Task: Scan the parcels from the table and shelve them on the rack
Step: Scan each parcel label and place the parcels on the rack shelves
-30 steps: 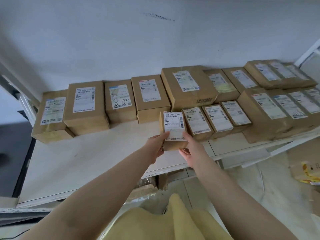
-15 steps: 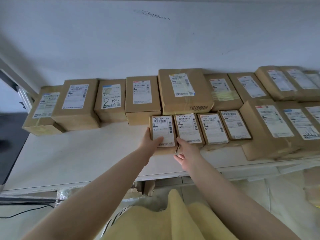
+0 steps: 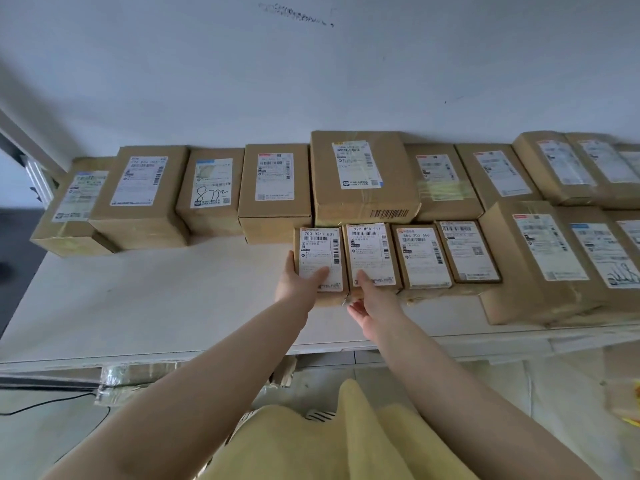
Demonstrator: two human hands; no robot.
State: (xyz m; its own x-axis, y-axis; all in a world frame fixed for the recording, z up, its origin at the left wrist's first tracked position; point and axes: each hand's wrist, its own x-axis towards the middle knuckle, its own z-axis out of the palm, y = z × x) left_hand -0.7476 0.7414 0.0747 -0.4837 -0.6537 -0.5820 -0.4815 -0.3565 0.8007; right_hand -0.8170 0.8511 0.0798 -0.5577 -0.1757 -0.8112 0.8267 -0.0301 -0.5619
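I can't see the small parcel's (image 3: 320,252) front face, because my left hand (image 3: 298,284) and wrist are in front of it. I also cannot tell whether its base sits flat on the shelf (image 3: 156,299). Below the top line of its label, 700 R217 831, the print is too blurred to read. On the far right the boxes (image 3: 595,251) are cut off by the frame.

The parcel stands at the left end of the front row. Its right side touches the second small parcel (image 3: 372,252), and its back sits close against the large box (image 3: 362,174). Open white board lies to its left and in front of it, up to the shelf's front lip.

My left hand grasps the parcel, with the thumb laid across the lower label and the fingers wrapped round the left side. My right hand (image 3: 372,306) is released. Its thumb rests on the second parcel's lower label, and its fingers lie loosely straight below the front edges with the palm turned leftward. Both forearms reach forward from below, converging on the two parcels.
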